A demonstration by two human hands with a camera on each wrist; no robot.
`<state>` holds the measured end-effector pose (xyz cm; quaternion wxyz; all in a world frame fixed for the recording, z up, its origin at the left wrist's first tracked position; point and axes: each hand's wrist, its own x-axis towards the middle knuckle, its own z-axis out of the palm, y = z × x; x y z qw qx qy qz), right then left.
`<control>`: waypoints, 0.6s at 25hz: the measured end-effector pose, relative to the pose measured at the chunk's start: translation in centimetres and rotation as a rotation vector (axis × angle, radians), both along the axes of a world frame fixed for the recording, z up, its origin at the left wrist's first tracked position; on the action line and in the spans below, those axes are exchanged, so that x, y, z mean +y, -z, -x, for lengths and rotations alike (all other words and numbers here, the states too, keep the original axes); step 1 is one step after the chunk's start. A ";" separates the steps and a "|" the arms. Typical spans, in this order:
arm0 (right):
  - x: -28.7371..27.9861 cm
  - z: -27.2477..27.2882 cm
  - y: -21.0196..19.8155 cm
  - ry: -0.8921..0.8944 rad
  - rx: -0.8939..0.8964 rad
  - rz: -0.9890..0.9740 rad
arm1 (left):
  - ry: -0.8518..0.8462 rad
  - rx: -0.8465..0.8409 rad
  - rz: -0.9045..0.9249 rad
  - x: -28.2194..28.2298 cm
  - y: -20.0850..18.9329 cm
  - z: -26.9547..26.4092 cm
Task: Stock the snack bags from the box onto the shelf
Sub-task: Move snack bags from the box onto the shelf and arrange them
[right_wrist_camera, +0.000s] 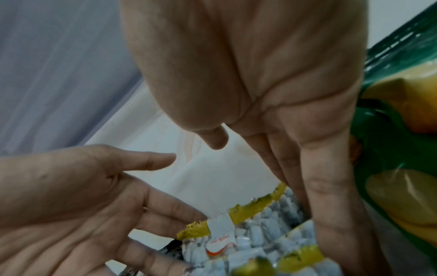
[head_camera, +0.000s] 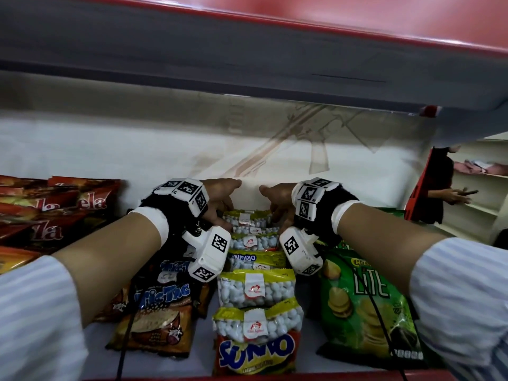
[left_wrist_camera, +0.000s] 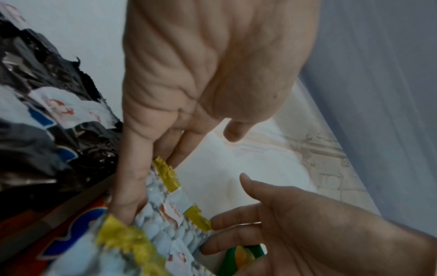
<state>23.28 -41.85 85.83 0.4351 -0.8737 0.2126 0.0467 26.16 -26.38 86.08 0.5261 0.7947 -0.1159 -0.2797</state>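
While the shelf (head_camera: 343, 361) carries everything in view, its nearest stretch holds a row of Sunno peanut bags (head_camera: 255, 325) running from the red front lip toward the back wall, each clear-windowed pack full of white coated nuts and overlapping the next. Just left of that row lie Tic Tac bags (head_camera: 159, 306), brown and blue, stacked one on another; just right lies a green Chitato Lite bag (head_camera: 365, 312) with chips printed on it. Further left, a pile of red bags (head_camera: 41, 215) sits well apart from the peanut row.

At the far end of the row stands the rearmost peanut bag (head_camera: 246, 218) (left_wrist_camera: 170, 209) (right_wrist_camera: 248, 224), its yellow serrated top edge up. The left hand (head_camera: 220, 200) (left_wrist_camera: 189, 74) lies along its left side, fingers (left_wrist_camera: 127, 186) straight and pressed against the pack. The right hand (head_camera: 277, 200) (right_wrist_camera: 283, 74) mirrors it on the right side, fingers (right_wrist_camera: 331, 205) extended down beside the bag; neither hand curls round it. Whether the right fingertips actually touch the plastic is hard to judge, since the wrist views are blurred.

Beyond the hands rises the white back wall (head_camera: 110, 149), and the upper shelf (head_camera: 247, 56) overhangs it. At far right a person (head_camera: 439, 188) stands by white shelving (head_camera: 478, 188).
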 end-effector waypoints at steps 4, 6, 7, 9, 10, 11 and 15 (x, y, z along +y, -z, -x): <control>-0.2 0.2 -0.2 0.082 -0.077 -0.024 | -0.087 -0.064 -0.065 0.1 -0.2 -0.4; -0.2 0.3 -0.3 0.074 -0.101 0.033 | -0.141 -0.142 -0.091 0.0 0.1 -0.7; -0.2 0.1 -0.2 0.039 -0.068 0.044 | -0.150 -0.156 -0.085 -0.2 0.2 -0.8; 0.2 -0.2 -0.1 -0.016 -0.032 -0.008 | -0.142 -0.141 -0.035 -0.7 0.1 -0.7; 0.3 -0.2 -0.1 -0.006 -0.038 -0.065 | -0.138 -0.139 0.006 -0.9 0.0 -0.6; 0.5 -0.3 0.0 0.012 -0.051 -0.101 | -0.144 -0.142 0.039 -1.0 -0.1 -0.5; 0.6 -0.2 -0.2 0.102 -0.072 -0.199 | -0.157 -0.152 0.035 -0.6 -0.1 0.0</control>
